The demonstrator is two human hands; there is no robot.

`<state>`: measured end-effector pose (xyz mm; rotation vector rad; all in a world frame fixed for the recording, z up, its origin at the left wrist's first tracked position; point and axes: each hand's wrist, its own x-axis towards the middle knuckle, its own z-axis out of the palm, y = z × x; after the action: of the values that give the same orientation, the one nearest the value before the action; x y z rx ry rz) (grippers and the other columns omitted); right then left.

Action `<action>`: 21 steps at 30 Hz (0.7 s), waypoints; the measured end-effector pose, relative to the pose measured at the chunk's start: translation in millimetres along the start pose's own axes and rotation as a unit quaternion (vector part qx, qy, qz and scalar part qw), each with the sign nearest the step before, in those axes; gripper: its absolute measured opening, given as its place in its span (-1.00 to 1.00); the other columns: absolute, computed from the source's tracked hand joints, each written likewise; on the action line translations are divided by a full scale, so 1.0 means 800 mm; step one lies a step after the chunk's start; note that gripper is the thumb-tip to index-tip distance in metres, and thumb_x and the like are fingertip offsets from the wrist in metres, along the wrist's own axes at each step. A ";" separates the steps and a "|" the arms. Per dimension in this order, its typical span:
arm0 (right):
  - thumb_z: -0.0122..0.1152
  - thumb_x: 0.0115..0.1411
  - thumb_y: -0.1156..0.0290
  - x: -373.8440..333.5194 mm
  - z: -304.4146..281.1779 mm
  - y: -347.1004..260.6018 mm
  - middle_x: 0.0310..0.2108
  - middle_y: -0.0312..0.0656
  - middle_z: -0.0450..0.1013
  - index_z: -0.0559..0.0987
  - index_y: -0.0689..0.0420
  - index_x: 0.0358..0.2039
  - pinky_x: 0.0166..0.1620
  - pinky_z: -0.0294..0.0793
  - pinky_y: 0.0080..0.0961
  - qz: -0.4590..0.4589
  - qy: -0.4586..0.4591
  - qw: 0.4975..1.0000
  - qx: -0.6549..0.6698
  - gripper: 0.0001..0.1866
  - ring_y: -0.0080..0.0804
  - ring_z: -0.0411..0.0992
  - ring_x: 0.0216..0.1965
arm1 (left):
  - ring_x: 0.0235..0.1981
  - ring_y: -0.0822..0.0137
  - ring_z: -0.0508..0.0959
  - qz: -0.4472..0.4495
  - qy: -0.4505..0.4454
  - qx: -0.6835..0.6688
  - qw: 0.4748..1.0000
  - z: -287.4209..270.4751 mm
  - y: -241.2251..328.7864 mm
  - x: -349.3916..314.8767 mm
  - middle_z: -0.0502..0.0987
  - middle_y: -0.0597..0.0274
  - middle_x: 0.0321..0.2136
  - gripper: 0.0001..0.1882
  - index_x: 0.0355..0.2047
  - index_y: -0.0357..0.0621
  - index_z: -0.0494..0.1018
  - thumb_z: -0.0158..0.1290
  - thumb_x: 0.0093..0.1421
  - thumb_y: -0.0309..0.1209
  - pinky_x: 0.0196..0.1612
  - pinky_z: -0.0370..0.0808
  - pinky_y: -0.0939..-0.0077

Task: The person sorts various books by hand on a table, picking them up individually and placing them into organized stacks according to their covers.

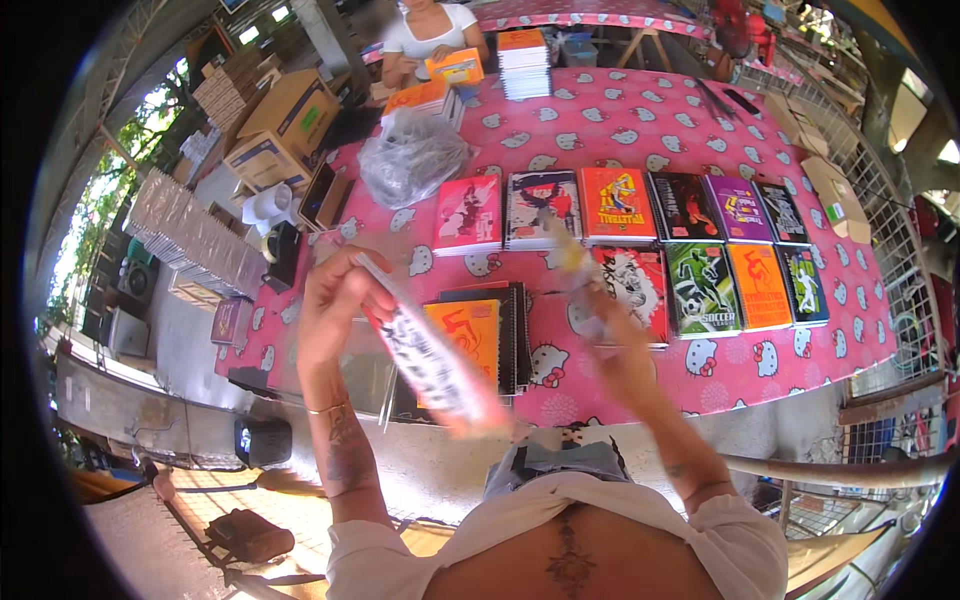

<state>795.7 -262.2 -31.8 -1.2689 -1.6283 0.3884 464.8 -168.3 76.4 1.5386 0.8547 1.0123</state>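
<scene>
My left hand [342,292] is closed on the top edge of a notebook [432,362] with a red and white cover, held tilted and blurred by motion. Beneath it lies a small pile of black-edged notebooks [478,330], the uppermost one orange. My right hand [612,318] is smeared by motion. A long, thin blurred thing [570,252] with a greyish tip sticks up from its fingers; its kind cannot be made out. Just beyond this hand, two rows of notebooks rest on the table, among them a red and white one [640,290] and a green one [704,288].
A pink patterned cloth covers the table [600,125]. Crumpled clear plastic [410,160] lies at its far left, near an orange-topped notebook stack [524,65]. Across the table a person [435,35] handles an orange notebook. Cartons [283,125] and tall notebook stacks [195,232] stand left.
</scene>
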 end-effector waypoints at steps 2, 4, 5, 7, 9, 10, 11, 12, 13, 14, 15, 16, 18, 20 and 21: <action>0.21 0.13 0.40 -0.020 0.085 -0.015 -0.04 -0.01 0.45 0.46 0.19 0.05 -0.09 0.54 -0.24 -0.026 -0.115 0.992 -0.039 -0.55 -0.11 0.49 -0.05 | -0.57 0.33 0.52 -0.025 0.023 0.197 0.980 0.006 -0.010 0.016 0.56 0.19 -0.50 -0.60 -0.21 -0.24 0.53 0.09 0.26 -0.09 -0.42 0.51 0.41; 0.20 0.13 0.42 -0.056 0.142 0.009 -0.03 -0.02 0.44 0.48 0.18 0.04 -0.08 0.53 -0.22 -0.082 -0.135 0.985 -0.070 -0.57 -0.11 0.49 -0.07 | -0.56 0.39 0.52 0.079 -0.042 0.314 0.945 0.008 -0.103 0.042 0.56 0.19 -0.52 -0.60 -0.14 -0.21 0.53 0.11 0.25 -0.10 -0.45 0.49 0.43; 0.20 0.13 0.41 -0.067 0.160 0.013 -0.03 -0.02 0.43 0.49 0.17 0.02 -0.09 0.53 -0.22 -0.086 -0.188 0.977 -0.061 -0.58 -0.09 0.49 -0.07 | -0.52 0.40 0.53 0.005 -0.029 0.320 0.947 0.000 -0.167 0.036 0.57 0.19 -0.50 -0.60 -0.10 -0.18 0.52 0.12 0.25 -0.11 -0.42 0.49 0.46; 0.23 0.11 0.35 -0.058 0.160 0.034 0.02 -0.02 0.40 0.51 0.14 0.02 -0.05 0.51 -0.25 0.154 -0.224 0.961 0.056 -0.57 -0.10 0.46 -0.01 | -0.36 0.37 0.57 -0.205 -0.035 0.234 0.950 0.016 -0.226 0.032 0.60 0.14 -0.40 -0.54 -0.01 -0.19 0.48 0.13 0.23 -0.10 -0.26 0.49 0.43; 0.24 0.13 0.24 -0.035 0.143 0.099 0.17 -0.03 0.29 0.43 0.09 0.13 0.10 0.38 -0.32 0.315 -0.125 0.930 0.142 -0.46 -0.16 0.32 0.16 | -0.21 0.30 0.56 -0.080 0.019 0.162 0.983 0.014 -0.272 0.000 0.60 0.08 -0.28 -0.47 0.08 -0.24 0.42 0.14 0.23 -0.13 -0.08 0.47 0.37; 0.23 0.17 0.17 -0.033 0.138 0.144 0.27 -0.03 0.21 0.35 0.07 0.24 0.20 0.27 -0.36 0.253 -0.040 0.961 0.101 -0.36 -0.20 0.21 0.27 | -0.21 0.30 0.56 -0.074 0.004 0.154 0.985 0.014 -0.282 -0.003 0.60 0.08 -0.28 -0.47 0.08 -0.24 0.42 0.14 0.23 -0.13 -0.08 0.47 0.37; 0.23 0.17 0.17 -0.034 0.146 0.146 0.27 -0.03 0.21 0.35 0.07 0.24 0.20 0.27 -0.36 0.259 -0.037 0.960 0.096 -0.36 -0.20 0.21 0.27 | -0.13 0.28 0.54 -0.080 0.117 0.135 0.981 -0.002 -0.293 -0.018 0.57 0.07 -0.19 -0.45 0.13 -0.26 0.36 0.14 0.23 -0.18 0.00 0.43 0.37; 0.18 0.22 0.13 -0.032 0.157 0.142 0.33 -0.03 0.09 0.18 0.08 0.32 0.27 0.13 -0.39 0.336 -0.048 0.922 0.186 -0.28 -0.24 0.09 0.33 | -0.08 0.28 0.52 -0.082 0.172 0.125 0.974 -0.012 -0.309 -0.036 0.56 0.06 -0.15 -0.43 0.15 -0.27 0.33 0.14 0.24 -0.20 0.03 0.41 0.37; 0.13 0.27 0.10 -0.027 0.170 0.137 0.39 -0.03 -0.02 0.02 0.08 0.40 0.33 -0.01 -0.42 0.405 -0.058 0.870 0.275 -0.20 -0.28 -0.03 0.38 | -0.04 0.27 0.51 -0.083 0.230 0.116 0.963 -0.023 -0.323 -0.057 0.55 0.05 -0.11 -0.42 0.18 -0.28 0.30 0.14 0.24 -0.22 0.07 0.39 0.36; 0.13 0.27 0.10 -0.022 0.195 0.133 0.39 -0.03 -0.02 0.02 0.08 0.40 0.33 -0.01 -0.42 0.398 -0.059 0.872 0.277 -0.20 -0.28 -0.03 0.38 | 0.04 0.26 0.45 -0.105 0.229 0.019 0.968 -0.035 -0.350 -0.079 0.48 0.03 -0.01 -0.39 0.22 -0.28 0.23 0.14 0.23 -0.29 0.11 0.36 0.38; 0.09 0.29 0.06 -0.021 0.225 0.139 0.40 -0.02 -0.09 -0.11 0.09 0.41 0.34 -0.08 -0.42 0.378 -0.078 0.861 0.332 -0.15 -0.28 -0.09 0.40 | 0.11 0.25 0.40 -0.128 0.218 -0.080 0.964 -0.043 -0.363 -0.081 0.41 0.00 0.08 -0.34 0.26 -0.28 0.16 0.14 0.21 -0.36 0.16 0.32 0.39; 0.06 0.31 0.02 -0.023 0.244 0.148 0.42 0.00 -0.16 -0.23 0.10 0.42 0.36 -0.14 -0.42 0.364 -0.090 0.845 0.382 -0.09 -0.27 -0.15 0.41 | 0.11 0.25 0.40 -0.130 0.206 -0.081 0.967 -0.040 -0.360 -0.067 0.41 0.00 0.08 -0.34 0.26 -0.28 0.16 0.14 0.21 -0.36 0.16 0.32 0.39; 0.05 0.32 0.01 -0.020 0.253 0.144 0.42 -0.01 -0.15 -0.21 0.09 0.42 0.36 -0.14 -0.42 0.368 -0.079 0.844 0.382 -0.10 -0.27 -0.13 0.41 | -0.08 0.38 0.47 -0.175 0.126 -0.146 0.965 -0.012 -0.348 -0.052 0.45 0.15 -0.03 -0.29 0.29 -0.28 0.11 0.16 0.19 -0.42 -0.05 0.47 0.49; 0.02 0.33 -0.01 -0.013 0.250 0.148 0.41 -0.05 -0.12 -0.21 0.06 0.43 0.35 -0.12 -0.40 0.341 -0.087 0.867 0.352 -0.11 -0.28 -0.08 0.39 | -0.08 0.37 0.48 -0.176 0.132 -0.021 0.975 0.010 -0.347 -0.043 0.44 0.13 0.00 -0.26 0.30 -0.28 0.08 0.17 0.18 -0.42 -0.05 0.47 0.47; 0.02 0.33 -0.01 -0.021 0.243 0.154 0.41 -0.05 -0.12 -0.21 0.06 0.43 0.35 -0.12 -0.40 0.344 -0.082 0.868 0.348 -0.11 -0.28 -0.08 0.39 | -0.06 0.36 0.47 -0.183 0.134 0.001 0.974 0.016 -0.343 -0.042 0.43 0.11 0.01 -0.25 0.31 -0.28 0.06 0.15 0.19 -0.41 -0.01 0.45 0.46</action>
<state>699.6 -168.7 -219.1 -1.2069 -0.9378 1.4189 460.1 -152.4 -199.9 1.2002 1.2767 0.9545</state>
